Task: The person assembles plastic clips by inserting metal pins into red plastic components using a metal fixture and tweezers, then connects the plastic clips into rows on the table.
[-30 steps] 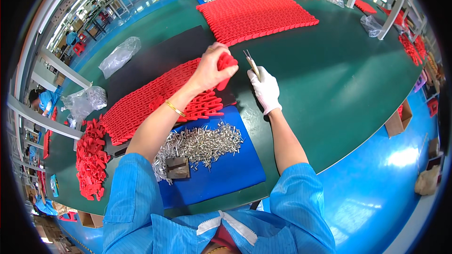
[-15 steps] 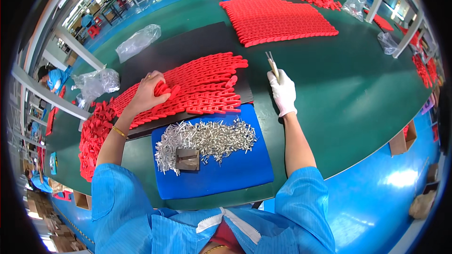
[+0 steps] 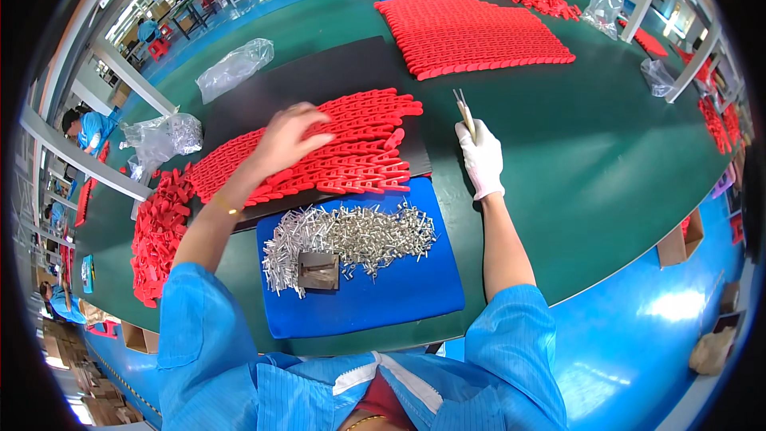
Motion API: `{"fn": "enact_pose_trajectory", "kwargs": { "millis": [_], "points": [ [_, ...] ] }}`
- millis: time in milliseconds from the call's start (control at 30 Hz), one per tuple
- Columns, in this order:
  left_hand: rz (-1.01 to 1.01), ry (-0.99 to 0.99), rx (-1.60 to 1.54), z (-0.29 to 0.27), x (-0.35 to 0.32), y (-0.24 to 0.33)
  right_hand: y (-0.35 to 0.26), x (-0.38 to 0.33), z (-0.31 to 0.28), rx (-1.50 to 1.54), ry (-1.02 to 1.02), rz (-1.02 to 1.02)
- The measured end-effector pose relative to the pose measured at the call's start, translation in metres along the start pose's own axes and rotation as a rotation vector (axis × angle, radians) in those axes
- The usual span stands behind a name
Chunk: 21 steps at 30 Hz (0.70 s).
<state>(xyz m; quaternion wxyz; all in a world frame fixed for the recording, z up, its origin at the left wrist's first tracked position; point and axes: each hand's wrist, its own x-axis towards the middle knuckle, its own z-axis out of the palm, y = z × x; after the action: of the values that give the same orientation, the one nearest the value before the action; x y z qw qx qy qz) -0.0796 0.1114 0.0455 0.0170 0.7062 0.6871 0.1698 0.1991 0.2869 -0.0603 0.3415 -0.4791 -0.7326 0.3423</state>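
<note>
Sliding rightward since half a second ago, the bare left hand (image 3: pixel 291 140) is spreading flat on the red link mat (image 3: pixel 319 152), whose long axis is running leftward from the gloved right hand (image 3: pixel 481 161) pinching metal pins (image 3: pixel 464 112).

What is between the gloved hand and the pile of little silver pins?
In the head view, only bare blue mat and a strip of green table separate the right hand from the silver pins.

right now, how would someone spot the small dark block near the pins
Start at the blue mat on the green table, nearest the person. A heap of silvery pins lies across it. The block sits at the heap's lower left: the only dark, square, flat thing among thin shiny pins.
</note>
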Motion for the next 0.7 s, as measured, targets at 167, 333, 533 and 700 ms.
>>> {"fn": "enact_pose_trajectory", "kwargs": {
  "millis": [167,333,533,700],
  "points": [
    [0.132,-0.004,0.118,0.064,0.059,0.045,-0.001,-0.001,-0.005,0.028,0.025,-0.017],
    [0.067,-0.095,0.234,0.086,0.076,0.057,-0.002,0.000,-0.005,0.006,0.010,-0.018],
    [0.063,-0.112,0.252,0.091,0.073,0.054,-0.001,0.002,-0.004,-0.016,-0.007,-0.001],
    [0.051,-0.133,0.273,0.089,0.076,0.057,0.000,0.000,-0.003,-0.011,-0.004,-0.015]
  ]
}}
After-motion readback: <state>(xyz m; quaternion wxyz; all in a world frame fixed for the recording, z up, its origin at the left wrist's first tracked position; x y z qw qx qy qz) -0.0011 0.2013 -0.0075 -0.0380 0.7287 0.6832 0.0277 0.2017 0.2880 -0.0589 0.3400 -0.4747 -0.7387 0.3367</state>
